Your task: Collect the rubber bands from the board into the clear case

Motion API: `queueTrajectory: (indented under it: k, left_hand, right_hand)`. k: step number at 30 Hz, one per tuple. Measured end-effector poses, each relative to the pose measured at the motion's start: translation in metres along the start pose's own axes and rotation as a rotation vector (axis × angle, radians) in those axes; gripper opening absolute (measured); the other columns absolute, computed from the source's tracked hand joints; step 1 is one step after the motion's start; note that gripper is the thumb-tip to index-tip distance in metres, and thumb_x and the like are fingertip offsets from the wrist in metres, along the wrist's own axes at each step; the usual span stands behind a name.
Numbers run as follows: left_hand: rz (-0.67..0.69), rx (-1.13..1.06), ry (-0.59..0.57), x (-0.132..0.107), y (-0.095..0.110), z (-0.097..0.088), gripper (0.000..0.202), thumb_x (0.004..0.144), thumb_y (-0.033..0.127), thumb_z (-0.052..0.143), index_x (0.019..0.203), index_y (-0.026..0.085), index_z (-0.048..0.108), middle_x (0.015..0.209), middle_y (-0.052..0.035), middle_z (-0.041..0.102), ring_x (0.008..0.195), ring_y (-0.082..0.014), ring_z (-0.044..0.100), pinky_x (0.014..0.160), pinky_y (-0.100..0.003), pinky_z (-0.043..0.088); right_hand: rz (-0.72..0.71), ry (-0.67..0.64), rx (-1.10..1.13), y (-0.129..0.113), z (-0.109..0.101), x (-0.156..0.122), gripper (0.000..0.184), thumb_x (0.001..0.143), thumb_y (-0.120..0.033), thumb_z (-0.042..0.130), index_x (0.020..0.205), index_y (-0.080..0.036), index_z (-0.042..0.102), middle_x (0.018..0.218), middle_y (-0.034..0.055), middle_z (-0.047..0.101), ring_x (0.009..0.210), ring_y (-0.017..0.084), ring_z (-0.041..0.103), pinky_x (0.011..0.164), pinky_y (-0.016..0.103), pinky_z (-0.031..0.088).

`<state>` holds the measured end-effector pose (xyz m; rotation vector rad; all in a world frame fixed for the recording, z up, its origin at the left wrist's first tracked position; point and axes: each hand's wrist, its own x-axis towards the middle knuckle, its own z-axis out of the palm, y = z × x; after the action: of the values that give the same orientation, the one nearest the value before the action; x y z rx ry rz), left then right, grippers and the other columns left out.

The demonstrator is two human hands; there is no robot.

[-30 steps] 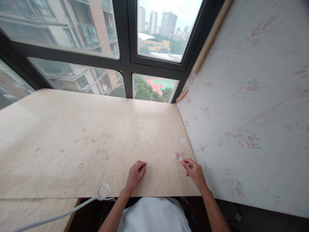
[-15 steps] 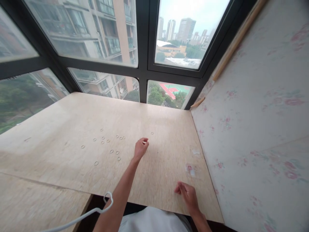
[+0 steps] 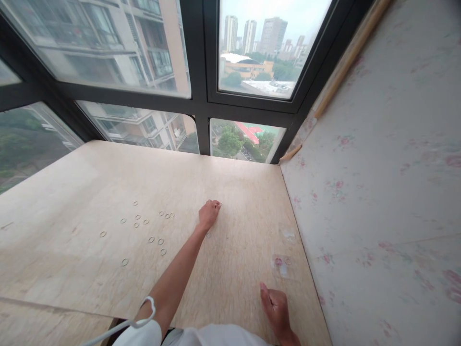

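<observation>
From the wearer's body, the left hand (image 3: 210, 213) lay at twelve o'clock, fingertips at what looked like a small ring (image 3: 221, 205); any grip was unclear. Picking up seemed under way, calling for a precise pinch. The right hand (image 3: 275, 306), at two o'clock, made a fist, contents hidden, near a clear plastic packet (image 3: 284, 270). Thin, round rings (image 3: 161, 241) dotted the smooth, mottled tabletop (image 3: 245, 192) around ten o'clock.

The left arm (image 3: 175, 276) reaches forward, slanting toward the right, with its wrist nearly in line. The left hand (image 3: 209, 214) is palm-down, fingers bent and tips gathered close together. The right hand (image 3: 278, 310) stays nearer the body, fingers curled in, thumb (image 3: 265, 295) pointing forward.
</observation>
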<state>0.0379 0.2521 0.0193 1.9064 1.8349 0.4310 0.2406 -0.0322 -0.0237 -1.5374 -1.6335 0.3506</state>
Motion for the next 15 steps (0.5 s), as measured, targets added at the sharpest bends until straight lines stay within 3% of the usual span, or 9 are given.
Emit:
queueTrajectory:
  k: [11, 15]
  left_hand:
    - [0.019, 0.022, -0.012, 0.007, 0.003, 0.011, 0.022, 0.094, 0.024, 0.039, 0.096, 0.017, 0.059, 0.105, -0.0103, 0.058, 0.086, -0.0184, 0.057, 0.07, -0.027, 0.037]
    - [-0.013, -0.058, -0.014, 0.006, 0.001, 0.009, 0.016, 0.091, 0.02, 0.042, 0.089, 0.017, 0.057, 0.101, -0.0099, 0.06, 0.089, -0.0191, 0.056, 0.073, -0.028, 0.037]
  right_hand:
    - [0.009, 0.02, -0.046, -0.004, -0.001, 0.003, 0.049, 0.094, -0.023, 0.043, 0.048, -0.018, 0.027, 0.044, -0.0059, 0.026, 0.037, 0.006, 0.027, 0.042, 0.023, 0.019]
    - [0.102, -0.021, -0.026, -0.004, -0.001, 0.003, 0.055, 0.096, -0.033, 0.039, 0.043, -0.018, 0.033, 0.041, -0.005, 0.031, 0.036, 0.007, 0.029, 0.04, 0.022, 0.024]
